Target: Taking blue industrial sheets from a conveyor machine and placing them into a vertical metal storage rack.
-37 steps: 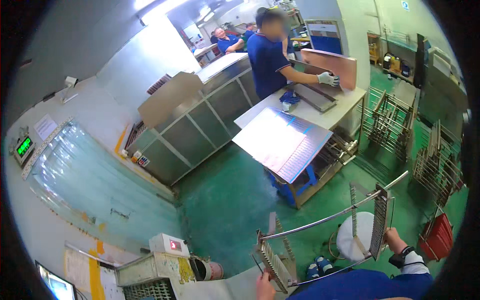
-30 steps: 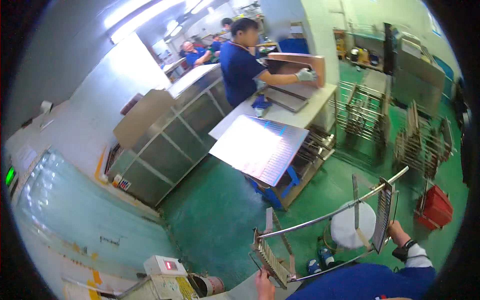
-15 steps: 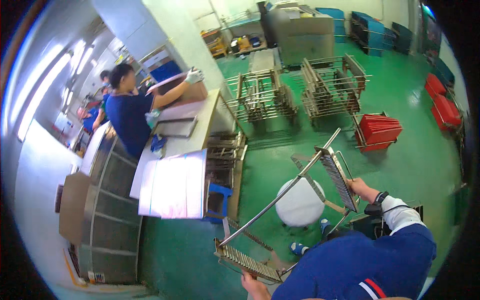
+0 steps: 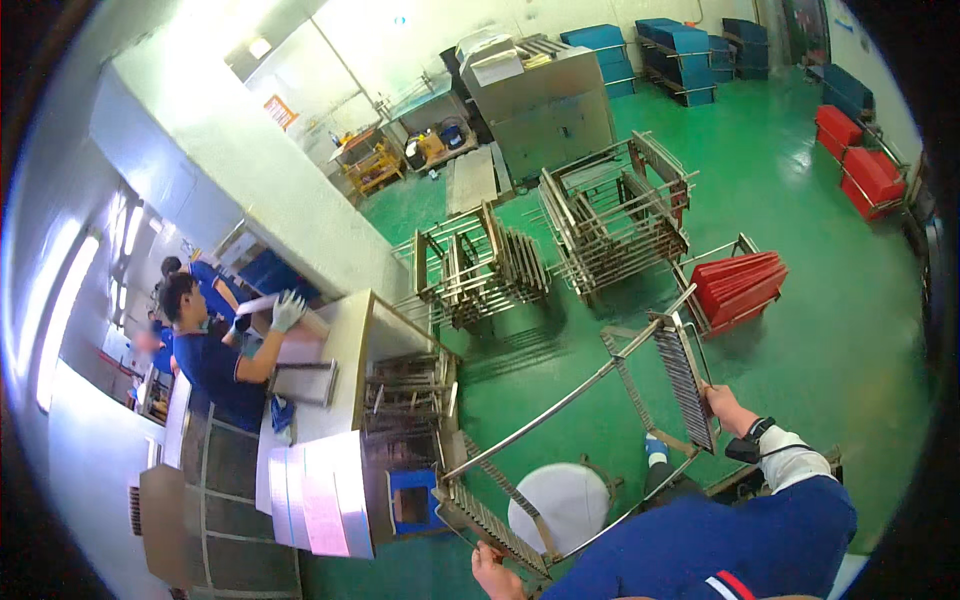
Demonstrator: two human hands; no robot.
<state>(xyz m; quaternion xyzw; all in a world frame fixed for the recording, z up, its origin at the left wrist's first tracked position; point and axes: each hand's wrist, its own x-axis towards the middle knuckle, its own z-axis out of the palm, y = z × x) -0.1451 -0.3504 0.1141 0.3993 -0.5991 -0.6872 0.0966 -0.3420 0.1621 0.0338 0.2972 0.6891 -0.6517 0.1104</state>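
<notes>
I carry a metal rack (image 4: 683,384) with toothed, slotted side plates joined by long rods. My left hand (image 4: 497,572) is closed on its near left end, at the outer handle. At the far right end, my right hand (image 4: 728,408) grips the handle by the other toothed plate. The rack is held up off the floor, tilted, with nothing seen in its slots. Below its left part stands a white round stool (image 4: 572,492).
Stacked metal racks (image 4: 620,215) stand ahead on the green floor, beside a rack of red panels (image 4: 738,285). To the left, a person in a blue shirt (image 4: 215,350) with gloves handles a panel at a white table (image 4: 350,365). A blue crate (image 4: 415,500) sits by the table.
The view has shifted, with the stool now under the rack's left end rather than its middle. Both hands keep their hold on the rack. The co-worker's gloved hands and panel have moved.
</notes>
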